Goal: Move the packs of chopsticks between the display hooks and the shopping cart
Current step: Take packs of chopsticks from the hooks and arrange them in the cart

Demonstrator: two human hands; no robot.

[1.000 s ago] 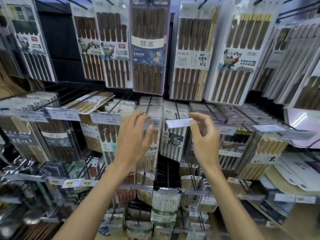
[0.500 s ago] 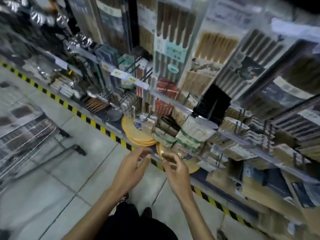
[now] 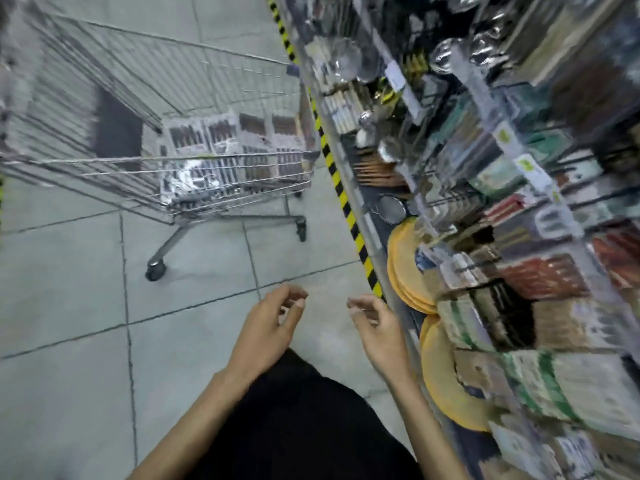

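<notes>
Left hand (image 3: 268,327) and right hand (image 3: 377,329) hang loosely curled, holding nothing. Silver wire shopping cart (image 3: 156,109) with plastic-wrapped chopstick packs (image 3: 221,150) stands ahead-left; blurred display shelving (image 3: 502,202) right.

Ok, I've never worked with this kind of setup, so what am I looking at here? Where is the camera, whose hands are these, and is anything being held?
There is no machine here. A person wears one wide-angle camera on the head, looking forward and down, so the picture is bent and blurred. The two bare arms rising from the bottom edge are that person's. The left hand and the right hand hang over the tiled floor with fingers loosely curled, and neither holds anything. At upper left stands the wire shopping cart, with packs of chopsticks lying in it. Along the right runs the display rack, too blurred to tell single items, with round yellow discs stacked low down.
</notes>
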